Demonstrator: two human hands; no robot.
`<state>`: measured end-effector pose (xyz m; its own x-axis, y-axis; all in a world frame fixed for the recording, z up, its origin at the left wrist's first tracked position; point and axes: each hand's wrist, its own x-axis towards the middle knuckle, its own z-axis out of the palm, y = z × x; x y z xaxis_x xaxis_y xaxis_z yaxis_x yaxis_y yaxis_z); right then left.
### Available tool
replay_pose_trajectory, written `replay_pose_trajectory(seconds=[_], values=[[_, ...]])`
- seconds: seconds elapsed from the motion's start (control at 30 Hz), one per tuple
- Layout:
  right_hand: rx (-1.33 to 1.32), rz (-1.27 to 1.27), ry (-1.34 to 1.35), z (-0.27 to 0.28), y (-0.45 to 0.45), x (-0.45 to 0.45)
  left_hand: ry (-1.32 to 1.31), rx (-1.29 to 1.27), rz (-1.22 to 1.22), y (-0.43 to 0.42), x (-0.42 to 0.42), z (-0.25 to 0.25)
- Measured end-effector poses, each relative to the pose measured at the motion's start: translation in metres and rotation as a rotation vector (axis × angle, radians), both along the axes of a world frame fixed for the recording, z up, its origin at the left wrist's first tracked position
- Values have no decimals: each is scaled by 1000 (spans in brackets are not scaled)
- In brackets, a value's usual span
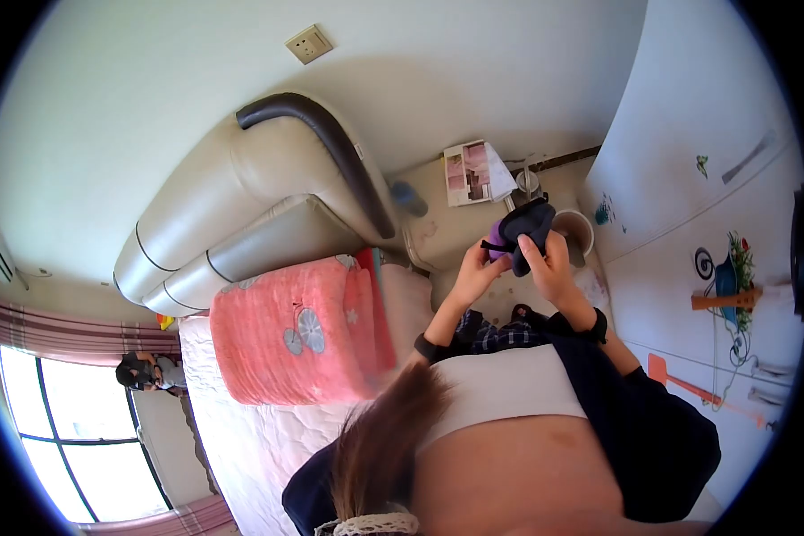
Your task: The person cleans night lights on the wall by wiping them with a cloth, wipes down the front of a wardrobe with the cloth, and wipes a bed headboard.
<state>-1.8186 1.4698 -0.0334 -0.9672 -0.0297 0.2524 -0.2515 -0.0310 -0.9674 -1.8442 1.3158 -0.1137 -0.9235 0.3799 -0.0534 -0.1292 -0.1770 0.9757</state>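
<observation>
A dark, soft-looking item (526, 228) with a purple part (497, 239) is held up between my hands; what it is I cannot make out. My left hand (478, 272) pinches its purple, left side. On the dark part's lower right lies the thumb of my right hand (551, 266), with the other fingers partly hidden behind it. Both wrists wear dark bands. Beyond the item stand a small table (429, 223) and a round, light bin (576, 234).
A folded pink blanket (272, 335) rests on the white bed (207, 375) at left, beside a padded headboard (205, 183). Papers (467, 174) and a cup (527, 184) sit on the table. White cabinet doors (661, 295) stand at right.
</observation>
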Motion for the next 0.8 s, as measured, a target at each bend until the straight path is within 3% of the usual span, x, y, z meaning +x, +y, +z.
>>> replay_pose_trajectory(seconds=[0.2, 0.3, 0.33, 0.43, 0.53, 0.6, 0.67, 0.7, 0.77, 0.8], values=[[176, -112, 92, 4, -24, -53, -35, -172, 32, -25, -55, -12], [190, -85, 63, 10, -48, -85, -91, -109, -46, -45, -86, -3], [183, -66, 42, 12, -56, -101, 5, 82, 86, -41, -96, -4], [185, -41, 118, 16, -96, -151, 2, 63, 106, -78, -136, 4], [227, -33, 140, 12, -147, -211, -19, -13, 117, -127, -189, -32], [188, -9, 27, 9, -184, -254, 7, -125, 349, -158, -207, -12], [249, -49, 18, -5, -225, -297, 90, -23, 523, -189, -234, -20], [210, -12, 32, -6, -246, -313, 90, -99, 584, -207, -242, -13], [468, -33, 40, -29, -279, -344, 47, -123, 678, -232, -256, -9], [413, -39, 44, -38, -290, -349, 31, -231, 670, -242, -260, -15]])
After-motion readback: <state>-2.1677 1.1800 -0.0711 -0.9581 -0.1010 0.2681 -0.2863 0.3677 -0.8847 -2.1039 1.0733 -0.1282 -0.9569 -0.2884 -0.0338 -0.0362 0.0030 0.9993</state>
